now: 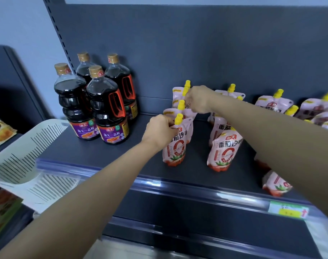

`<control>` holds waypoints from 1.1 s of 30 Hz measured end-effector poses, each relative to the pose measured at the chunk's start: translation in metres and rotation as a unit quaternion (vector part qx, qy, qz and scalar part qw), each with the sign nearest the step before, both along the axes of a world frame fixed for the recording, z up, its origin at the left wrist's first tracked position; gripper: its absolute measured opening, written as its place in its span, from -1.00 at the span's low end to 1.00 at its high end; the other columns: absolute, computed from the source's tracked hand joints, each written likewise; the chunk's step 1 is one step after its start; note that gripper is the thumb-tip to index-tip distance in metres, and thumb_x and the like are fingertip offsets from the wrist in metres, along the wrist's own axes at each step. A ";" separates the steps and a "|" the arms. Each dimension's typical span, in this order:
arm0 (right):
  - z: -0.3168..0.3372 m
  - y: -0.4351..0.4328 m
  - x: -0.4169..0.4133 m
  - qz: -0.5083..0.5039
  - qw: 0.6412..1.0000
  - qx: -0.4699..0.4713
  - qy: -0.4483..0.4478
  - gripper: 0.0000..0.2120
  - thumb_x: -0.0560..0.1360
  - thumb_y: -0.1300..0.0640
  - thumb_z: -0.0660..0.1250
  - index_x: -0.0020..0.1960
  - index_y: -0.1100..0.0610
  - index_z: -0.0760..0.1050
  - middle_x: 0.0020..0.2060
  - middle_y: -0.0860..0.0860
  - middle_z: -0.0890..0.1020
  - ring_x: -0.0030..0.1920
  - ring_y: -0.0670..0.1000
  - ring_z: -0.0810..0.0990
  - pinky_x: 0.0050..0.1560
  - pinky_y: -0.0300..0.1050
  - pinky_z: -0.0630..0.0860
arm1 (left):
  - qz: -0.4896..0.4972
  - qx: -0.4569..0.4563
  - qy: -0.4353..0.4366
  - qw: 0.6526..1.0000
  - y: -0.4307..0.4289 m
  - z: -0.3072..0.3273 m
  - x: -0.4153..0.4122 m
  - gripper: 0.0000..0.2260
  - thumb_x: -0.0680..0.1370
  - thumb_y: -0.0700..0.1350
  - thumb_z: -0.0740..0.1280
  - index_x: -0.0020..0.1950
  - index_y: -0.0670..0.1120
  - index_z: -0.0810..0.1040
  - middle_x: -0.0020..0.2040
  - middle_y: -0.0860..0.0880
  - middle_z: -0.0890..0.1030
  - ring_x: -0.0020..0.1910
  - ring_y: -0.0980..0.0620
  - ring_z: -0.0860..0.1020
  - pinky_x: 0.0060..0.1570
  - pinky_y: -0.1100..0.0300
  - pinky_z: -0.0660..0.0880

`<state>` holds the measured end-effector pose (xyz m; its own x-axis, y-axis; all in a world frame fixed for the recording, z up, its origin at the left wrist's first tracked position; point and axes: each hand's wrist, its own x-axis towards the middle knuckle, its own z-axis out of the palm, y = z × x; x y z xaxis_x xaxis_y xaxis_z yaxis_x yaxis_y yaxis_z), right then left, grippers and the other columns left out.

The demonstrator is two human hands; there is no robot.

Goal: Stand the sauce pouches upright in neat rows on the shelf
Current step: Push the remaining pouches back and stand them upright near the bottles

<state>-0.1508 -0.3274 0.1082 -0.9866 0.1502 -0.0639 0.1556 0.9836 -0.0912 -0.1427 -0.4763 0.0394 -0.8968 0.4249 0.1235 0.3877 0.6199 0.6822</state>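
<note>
Nearest the camera, along the front lip of the shelf (122, 161), a price label (288, 210) sits at lower right, and just behind it a stray pouch (275, 186) stands near the edge, half hidden by the right forearm. At the middle of the frame the left hand (160, 130) has its fingers curled, pinching the top of the front pouch (175, 144) beside its yellow spout; that pouch stands upright at the head of a row. Just right of it a second row (224, 152) also stands upright, front to back. Farther in, the right hand (198, 99) is curled at the top of a back pouch (176, 99) in the left row and seems to pinch it, though its fingertips are hidden. At upper right, the leaning pouches (271, 102) slump back, not yet straightened. Soy sauce bottles (107, 105) stand at left. By my judgement two rows are formed and roughly half the work remains.
</note>
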 end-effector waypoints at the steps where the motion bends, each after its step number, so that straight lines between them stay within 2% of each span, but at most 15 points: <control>1: 0.002 0.000 0.002 -0.007 1.000 -0.006 0.002 -0.74 0.51 0.30 0.21 0.13 0.25 0.57 0.03 0.17 0.59 0.04 0.17 0.56 0.04 -0.11 0.48 | -0.009 -0.007 -0.006 1.000 -0.001 0.002 0.000 -0.88 0.44 -0.13 0.37 -0.14 -0.17 0.63 -0.18 -0.18 0.65 -0.16 -0.14 0.60 -0.23 0.07 0.52; 3: 0.006 0.000 0.009 -0.015 0.999 -0.025 0.017 -0.69 0.50 0.32 0.19 0.19 0.30 0.55 0.15 0.20 0.60 0.16 0.22 0.56 0.17 -0.02 0.53 | -0.027 -0.016 -0.016 0.999 -0.005 0.007 0.002 -0.87 0.43 -0.11 0.37 -0.12 -0.14 0.62 -0.16 -0.13 0.66 -0.12 -0.13 0.61 -0.16 0.03 0.54; 6: 0.015 0.001 0.019 -0.005 0.999 -0.024 0.040 -0.70 0.49 0.30 0.22 0.18 0.33 0.55 0.14 0.24 0.60 0.16 0.23 0.55 0.17 0.04 0.52 | -0.041 0.023 -0.012 0.999 -0.013 0.024 0.005 -0.86 0.40 -0.01 0.42 -0.15 -0.07 0.61 -0.23 0.14 0.63 -0.20 0.04 0.59 -0.20 0.16 0.51; 7: 0.019 0.002 0.023 0.000 0.998 -0.021 0.055 -0.71 0.49 0.30 0.22 0.16 0.33 0.55 0.12 0.24 0.60 0.15 0.24 0.56 0.16 0.06 0.53 | -0.041 0.034 -0.004 0.999 -0.015 0.032 0.006 -0.85 0.40 0.02 0.43 -0.13 -0.04 0.59 -0.21 0.16 0.62 -0.19 0.09 0.58 -0.18 0.19 0.50; 9: 0.028 0.003 0.032 0.000 0.997 -0.011 0.082 -0.72 0.50 0.25 0.21 0.15 0.31 0.55 0.09 0.23 0.62 0.12 0.24 0.56 0.14 0.10 0.53 | -0.043 0.057 0.023 0.997 -0.015 0.049 0.008 -0.83 0.42 -0.02 0.42 -0.05 -0.03 0.55 -0.14 0.10 0.62 -0.13 0.10 0.58 -0.09 0.21 0.51; 12: 0.043 0.006 0.050 -0.010 0.993 0.019 0.116 -0.72 0.53 0.13 0.23 0.16 0.23 0.53 0.10 0.18 0.60 0.09 0.23 0.56 0.09 0.08 0.54 | -0.061 0.079 0.094 0.991 -0.008 0.072 0.015 -0.88 0.45 -0.10 0.39 -0.03 0.01 0.52 -0.13 0.15 0.58 -0.13 0.17 0.54 -0.04 0.26 0.47; 16: 0.063 0.013 0.081 -0.037 0.983 0.068 0.165 -0.64 0.55 0.00 0.24 0.26 0.19 0.46 0.18 0.17 0.55 0.18 0.22 0.52 0.14 0.10 0.50 | -0.093 0.044 0.211 0.972 0.012 0.096 0.023 -0.71 0.49 -0.09 0.32 0.20 -0.11 0.50 0.14 -0.06 0.57 0.14 0.00 0.51 0.15 0.15 0.39; 22: 0.086 0.029 0.126 -0.076 0.962 0.098 0.241 -0.59 0.56 -0.07 0.22 0.29 0.17 0.43 0.26 0.12 0.49 0.25 0.18 0.47 0.23 0.13 0.43 | -0.108 0.029 0.338 0.935 0.041 0.128 0.040 -0.69 0.50 -0.05 0.32 0.21 -0.11 0.49 0.15 -0.07 0.56 0.18 -0.06 0.48 0.21 0.06 0.34; 30: 0.103 0.080 0.200 -0.067 0.947 0.116 0.292 -0.56 0.55 -0.07 0.24 0.33 0.15 0.40 0.30 0.09 0.47 0.31 0.15 0.42 0.28 0.12 0.38 | -0.122 -0.011 0.418 0.900 0.094 0.152 0.109 -0.67 0.51 -0.06 0.30 0.24 -0.13 0.46 0.19 -0.10 0.54 0.19 -0.12 0.45 0.23 0.08 0.24; 33: 0.106 0.117 0.237 -0.063 0.946 0.110 0.299 -0.55 0.55 -0.06 0.25 0.34 0.15 0.40 0.31 0.08 0.47 0.33 0.14 0.40 0.29 0.11 0.38 | -0.123 -0.007 0.424 0.897 0.133 0.159 0.148 -0.68 0.51 -0.07 0.31 0.24 -0.13 0.47 0.21 -0.09 0.53 0.21 -0.12 0.44 0.24 0.10 0.22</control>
<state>0.0860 -0.2107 0.2146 -0.8104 0.2132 0.5458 0.2577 0.9662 0.0051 0.0057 -0.3435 0.1980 -0.3622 0.6034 0.7105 0.8897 0.4512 0.0704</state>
